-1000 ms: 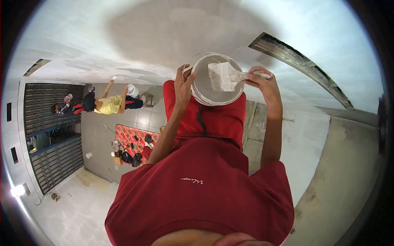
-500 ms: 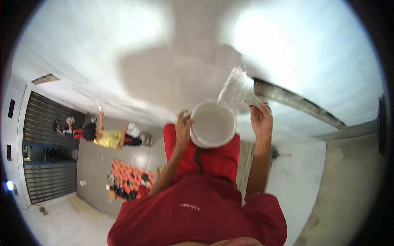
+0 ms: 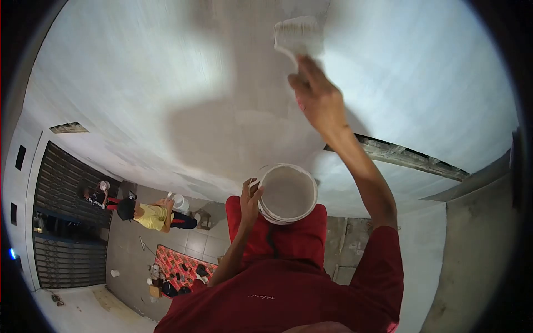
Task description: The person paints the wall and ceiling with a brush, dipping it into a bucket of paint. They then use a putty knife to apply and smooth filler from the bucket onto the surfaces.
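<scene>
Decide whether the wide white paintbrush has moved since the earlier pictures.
Yes: the paintbrush has moved up the pale wall, now well above the long dark slot.

We get one line of lettering: small white cursive script (image 3: 261, 296) on the dark red shirt (image 3: 277, 312), below the bucket (image 3: 288, 194). We read it as probably "Volcom"; strokes too soft for us to be sure. Far left of the bucket, a person's black top (image 3: 96, 197) carries pale marks, too small to make out.
</scene>
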A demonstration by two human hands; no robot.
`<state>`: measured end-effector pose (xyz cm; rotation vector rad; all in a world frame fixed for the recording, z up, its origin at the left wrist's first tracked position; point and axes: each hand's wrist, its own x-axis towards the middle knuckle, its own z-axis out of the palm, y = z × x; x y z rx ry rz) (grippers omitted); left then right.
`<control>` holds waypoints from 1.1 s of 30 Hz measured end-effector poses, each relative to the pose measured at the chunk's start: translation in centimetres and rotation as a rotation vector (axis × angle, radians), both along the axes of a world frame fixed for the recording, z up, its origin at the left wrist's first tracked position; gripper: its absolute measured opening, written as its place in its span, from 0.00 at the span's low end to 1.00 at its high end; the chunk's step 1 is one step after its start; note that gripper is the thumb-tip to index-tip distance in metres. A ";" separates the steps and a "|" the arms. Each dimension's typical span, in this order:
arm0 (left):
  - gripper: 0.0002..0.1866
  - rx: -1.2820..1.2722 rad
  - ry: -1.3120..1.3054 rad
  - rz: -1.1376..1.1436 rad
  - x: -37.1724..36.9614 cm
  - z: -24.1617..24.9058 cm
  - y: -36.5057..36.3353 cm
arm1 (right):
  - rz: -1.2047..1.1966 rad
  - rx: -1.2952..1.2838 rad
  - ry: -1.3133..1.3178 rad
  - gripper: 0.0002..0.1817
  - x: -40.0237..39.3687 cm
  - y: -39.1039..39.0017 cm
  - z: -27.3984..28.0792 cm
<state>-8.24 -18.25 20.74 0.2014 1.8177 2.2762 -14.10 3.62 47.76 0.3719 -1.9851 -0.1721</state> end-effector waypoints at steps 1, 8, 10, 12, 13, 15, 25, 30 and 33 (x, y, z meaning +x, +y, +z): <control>0.28 -0.002 0.004 -0.002 0.0 0.0 0.0 | -0.030 0.015 -0.059 0.12 0.0 0.0 -1.5; 0.26 0.040 -0.005 -0.013 -0.1 0.7 -0.3 | 0.026 -0.065 -0.419 0.08 2.9 -0.5 0.9; 0.26 0.023 -0.005 -0.019 0.3 0.8 -0.6 | 0.026 -0.053 -0.364 0.14 2.0 0.1 5.0; 0.26 -0.012 0.007 -0.016 0.3 0.6 -0.5 | 0.024 -0.051 -0.303 0.14 1.3 -0.1 9.2; 0.26 -0.001 0.013 -0.020 0.2 0.4 -0.5 | 0.035 -0.044 -0.294 0.14 1.3 -0.5 11.6; 0.26 0.014 0.019 -0.019 0.3 -0.1 -0.6 | 0.054 0.032 -0.153 0.11 1.8 -1.2 15.1; 0.26 0.007 0.024 0.002 0.8 0.4 -0.4 | -0.179 0.358 -0.009 0.13 -0.5 -1.1 5.7; 0.26 -0.015 0.030 0.008 0.9 0.6 -0.5 | -0.042 0.359 -0.470 0.17 1.2 -1.3 -3.4; 0.26 0.018 -0.005 -0.031 0.9 0.5 -0.7 | 0.108 0.079 -0.787 0.04 1.6 -1.2 -3.7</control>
